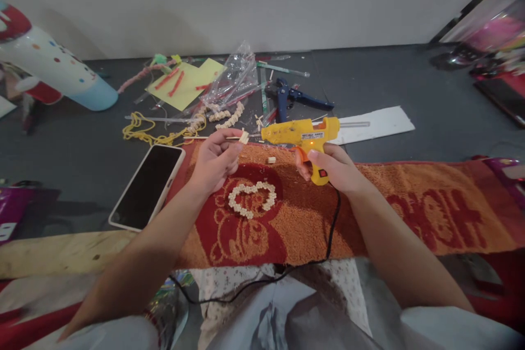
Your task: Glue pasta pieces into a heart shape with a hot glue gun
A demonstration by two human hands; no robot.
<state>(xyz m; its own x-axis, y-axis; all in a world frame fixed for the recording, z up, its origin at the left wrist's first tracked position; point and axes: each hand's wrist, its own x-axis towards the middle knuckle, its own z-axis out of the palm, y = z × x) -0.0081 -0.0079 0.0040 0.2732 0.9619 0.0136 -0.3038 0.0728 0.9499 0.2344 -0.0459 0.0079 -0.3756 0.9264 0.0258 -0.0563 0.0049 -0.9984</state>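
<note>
My left hand (218, 159) pinches a small pale cluster of short pieces (244, 137) between thumb and fingertips. My right hand (328, 165) is wrapped round the handle of a yellow glue gun (301, 131), its nozzle pointing left, close beside the cluster; whether they touch is unclear. A clear stick juts from the gun's rear, and an orange light glows on its body. Below my hands, a heart-shaped ring of pale pieces (233, 205) lies on an orange and red towel (305, 219). One small pale piece (272, 159) rests near the towel's upper edge.
A phone (147, 187) lies left of the towel. Behind are yellow string (141, 128), yellow paper (180, 90), clear plastic (240, 74), a blue cutter (283, 99) and white card (381, 124). A spotted bottle (65, 68) stands at left. The gun's black cord (334, 219) crosses the towel.
</note>
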